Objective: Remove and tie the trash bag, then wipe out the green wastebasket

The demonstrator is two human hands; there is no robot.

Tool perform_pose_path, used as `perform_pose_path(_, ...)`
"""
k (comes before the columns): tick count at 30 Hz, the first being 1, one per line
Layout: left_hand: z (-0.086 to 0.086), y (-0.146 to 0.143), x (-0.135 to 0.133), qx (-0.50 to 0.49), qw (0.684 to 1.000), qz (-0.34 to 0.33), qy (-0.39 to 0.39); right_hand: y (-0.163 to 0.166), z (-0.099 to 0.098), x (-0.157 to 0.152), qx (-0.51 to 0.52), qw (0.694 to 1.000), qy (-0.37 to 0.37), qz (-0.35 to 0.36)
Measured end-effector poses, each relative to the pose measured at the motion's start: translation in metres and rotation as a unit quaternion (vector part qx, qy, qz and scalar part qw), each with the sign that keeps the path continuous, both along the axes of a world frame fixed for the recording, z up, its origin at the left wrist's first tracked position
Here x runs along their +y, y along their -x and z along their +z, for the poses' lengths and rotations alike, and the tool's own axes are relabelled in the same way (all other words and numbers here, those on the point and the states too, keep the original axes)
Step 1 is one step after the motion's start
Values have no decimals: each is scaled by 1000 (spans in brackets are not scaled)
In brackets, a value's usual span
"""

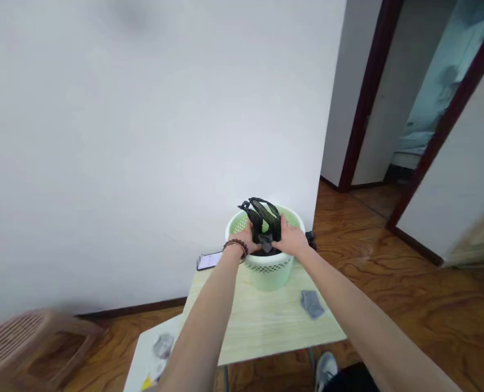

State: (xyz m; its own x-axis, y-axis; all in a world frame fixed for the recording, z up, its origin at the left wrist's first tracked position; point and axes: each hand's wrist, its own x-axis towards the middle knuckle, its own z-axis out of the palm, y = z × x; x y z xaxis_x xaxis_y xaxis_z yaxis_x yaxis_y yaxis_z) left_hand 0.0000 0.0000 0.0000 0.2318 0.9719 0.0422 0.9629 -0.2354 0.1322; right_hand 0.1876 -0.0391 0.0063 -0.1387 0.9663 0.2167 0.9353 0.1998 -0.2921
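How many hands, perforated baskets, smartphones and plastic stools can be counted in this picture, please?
Left hand and right hand: 2
Perforated basket: 1
Smartphone: 1
Plastic stool: 1
Total: 5

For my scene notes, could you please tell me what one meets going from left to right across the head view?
Brown stool, phone, light green basket, small grey piece, dark red door frame.

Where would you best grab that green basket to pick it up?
I'd take the basket by its rim, one hand on the left and one on the right, coming from the near side. It stands upright, the round rim looks like its widest part, and the wall behind likely makes the far side awkward.
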Motion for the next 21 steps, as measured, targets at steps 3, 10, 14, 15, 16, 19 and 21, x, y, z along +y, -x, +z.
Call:
perform_pose_path(3,4,2,-1,-5,1000,12,12,-2,4,0,7,999,45,-6)
perform_pose_path(10,8,0,-8,-53,998,14,-7,0,3,1,22,999,12,-38)
perform_pose_path(14,10,-5,-10,-34,998,54,2,1,5,-2,-10,998,31,-47)
perform_pose_path(15,11,-6,-11,-33,998,58,2,2,6,-3,-21,998,35,-50)
perform_pose_path(16,12,-7,-11,-32,998,58,0,2,8,-3,-32,997,37,-55)
perform_pose_path(19,13,-8,-11,-17,999,50,-5,4,11,-6,-46,996,38,-70)
perform_pose_path(21,12,-7,-10,-10,999,44,-1,6,14,-7,-46,995,44,-73)
